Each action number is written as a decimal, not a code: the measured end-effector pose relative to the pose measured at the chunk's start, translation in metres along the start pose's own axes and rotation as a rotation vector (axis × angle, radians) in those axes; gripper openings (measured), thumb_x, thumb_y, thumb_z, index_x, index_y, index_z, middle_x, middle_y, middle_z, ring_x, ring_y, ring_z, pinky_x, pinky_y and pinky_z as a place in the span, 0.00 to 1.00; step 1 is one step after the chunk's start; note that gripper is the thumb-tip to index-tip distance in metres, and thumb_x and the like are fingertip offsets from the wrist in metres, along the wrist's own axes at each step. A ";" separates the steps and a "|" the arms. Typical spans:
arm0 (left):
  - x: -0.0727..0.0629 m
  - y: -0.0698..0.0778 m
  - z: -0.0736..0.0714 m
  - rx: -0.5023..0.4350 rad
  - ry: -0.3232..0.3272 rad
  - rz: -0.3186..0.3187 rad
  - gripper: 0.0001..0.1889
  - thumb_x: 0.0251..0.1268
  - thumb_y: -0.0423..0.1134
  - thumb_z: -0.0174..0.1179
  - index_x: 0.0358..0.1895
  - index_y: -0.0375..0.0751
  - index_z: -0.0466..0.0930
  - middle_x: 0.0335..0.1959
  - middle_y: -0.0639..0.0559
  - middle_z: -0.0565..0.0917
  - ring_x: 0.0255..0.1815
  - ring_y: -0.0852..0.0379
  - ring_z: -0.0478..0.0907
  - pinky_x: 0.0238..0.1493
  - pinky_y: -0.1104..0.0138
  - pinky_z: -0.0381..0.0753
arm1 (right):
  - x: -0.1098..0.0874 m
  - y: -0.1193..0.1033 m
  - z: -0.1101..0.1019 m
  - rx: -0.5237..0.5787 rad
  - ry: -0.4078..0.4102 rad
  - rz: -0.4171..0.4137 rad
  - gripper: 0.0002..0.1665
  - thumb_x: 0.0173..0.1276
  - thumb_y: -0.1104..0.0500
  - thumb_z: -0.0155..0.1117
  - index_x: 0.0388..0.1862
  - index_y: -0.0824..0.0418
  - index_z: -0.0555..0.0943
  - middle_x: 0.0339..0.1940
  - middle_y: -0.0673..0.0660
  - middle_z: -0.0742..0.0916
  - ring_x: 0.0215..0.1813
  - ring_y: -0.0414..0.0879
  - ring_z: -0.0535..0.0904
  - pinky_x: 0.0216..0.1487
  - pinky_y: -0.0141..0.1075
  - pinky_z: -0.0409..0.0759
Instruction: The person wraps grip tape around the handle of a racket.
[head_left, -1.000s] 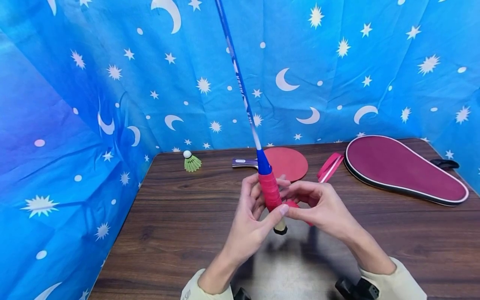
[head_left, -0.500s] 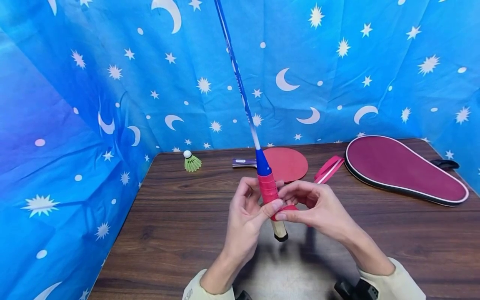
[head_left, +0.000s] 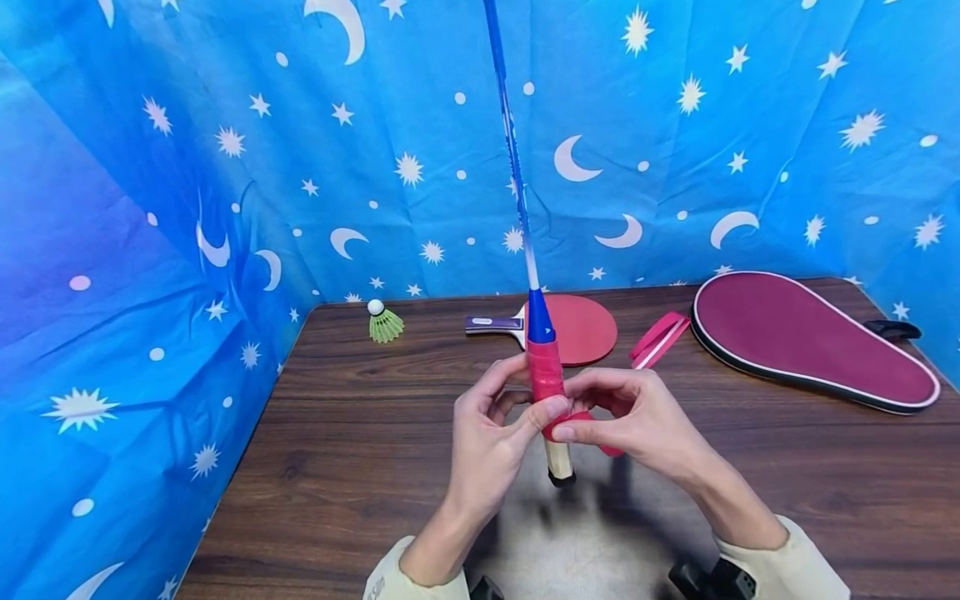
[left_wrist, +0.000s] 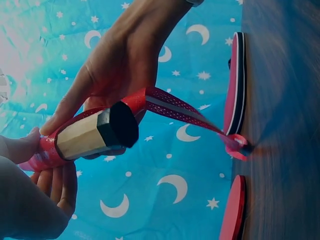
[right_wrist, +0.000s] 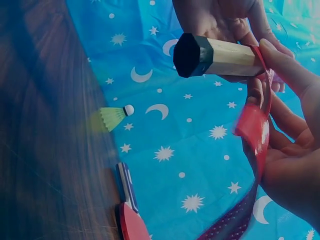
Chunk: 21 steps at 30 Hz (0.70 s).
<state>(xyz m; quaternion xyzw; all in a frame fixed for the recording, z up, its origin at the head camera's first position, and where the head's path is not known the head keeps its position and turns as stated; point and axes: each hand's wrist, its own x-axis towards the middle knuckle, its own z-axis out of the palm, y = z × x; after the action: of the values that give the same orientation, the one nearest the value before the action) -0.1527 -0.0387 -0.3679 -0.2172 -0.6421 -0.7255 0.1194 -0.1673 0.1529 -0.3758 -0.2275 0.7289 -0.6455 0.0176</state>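
A blue badminton racket point(head_left: 540, 317) stands nearly upright in front of me, its head out of view above. Red overgrip tape point(head_left: 545, 367) is wound round the upper part of its handle. Below the wraps, the bare wooden handle point(left_wrist: 80, 137) shows, ending in a black butt cap point(left_wrist: 117, 125). My left hand point(head_left: 483, 454) pinches the wrapped handle between thumb and fingers. Close beside it, my right hand point(head_left: 648, 417) pinches the tape right at the handle. The loose tape tail point(right_wrist: 257, 130) runs from the right hand down toward the table.
On the brown table point(head_left: 360, 467) behind the hands lie a yellow-green shuttlecock point(head_left: 386, 323), a red table tennis bat point(head_left: 581, 329) and a maroon bat case point(head_left: 802, 342). More red tape point(head_left: 660, 340) lies left of the case. A blue star-patterned cloth point(head_left: 420, 108) hangs behind.
The racket's shaft has swung to the right and stands more upright, turned so its lettering no longer shows. My left hand has shifted slightly left, and more bare handle shows below the fingers.
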 end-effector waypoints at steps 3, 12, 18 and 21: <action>0.001 -0.002 -0.001 -0.019 0.018 -0.009 0.23 0.57 0.29 0.70 0.57 0.44 0.80 0.44 0.48 0.84 0.47 0.46 0.80 0.50 0.58 0.81 | 0.002 0.000 0.000 0.000 0.010 0.022 0.19 0.56 0.64 0.77 0.47 0.58 0.85 0.39 0.57 0.87 0.40 0.55 0.81 0.42 0.38 0.81; 0.004 -0.012 0.000 0.013 0.053 0.086 0.24 0.58 0.27 0.68 0.60 0.40 0.78 0.41 0.44 0.83 0.41 0.46 0.81 0.42 0.58 0.84 | 0.002 0.000 -0.009 -0.028 -0.023 0.056 0.19 0.58 0.63 0.76 0.50 0.56 0.85 0.42 0.56 0.87 0.42 0.55 0.81 0.41 0.39 0.82; 0.005 -0.015 0.000 0.015 0.059 0.117 0.24 0.61 0.27 0.66 0.62 0.40 0.77 0.44 0.43 0.84 0.43 0.46 0.81 0.43 0.59 0.84 | 0.005 0.006 -0.016 0.010 -0.136 0.025 0.22 0.63 0.66 0.70 0.56 0.57 0.82 0.47 0.58 0.86 0.45 0.56 0.81 0.45 0.40 0.82; 0.004 -0.015 0.000 -0.017 0.054 0.096 0.24 0.62 0.26 0.65 0.62 0.38 0.74 0.49 0.44 0.84 0.47 0.45 0.82 0.45 0.59 0.83 | 0.005 0.008 -0.016 0.016 -0.140 0.020 0.22 0.64 0.65 0.70 0.57 0.56 0.81 0.47 0.58 0.86 0.45 0.56 0.83 0.41 0.40 0.83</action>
<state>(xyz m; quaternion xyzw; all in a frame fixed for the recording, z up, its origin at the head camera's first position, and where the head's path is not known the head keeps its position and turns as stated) -0.1627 -0.0362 -0.3792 -0.2289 -0.6214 -0.7299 0.1696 -0.1788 0.1664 -0.3792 -0.2645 0.7229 -0.6337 0.0768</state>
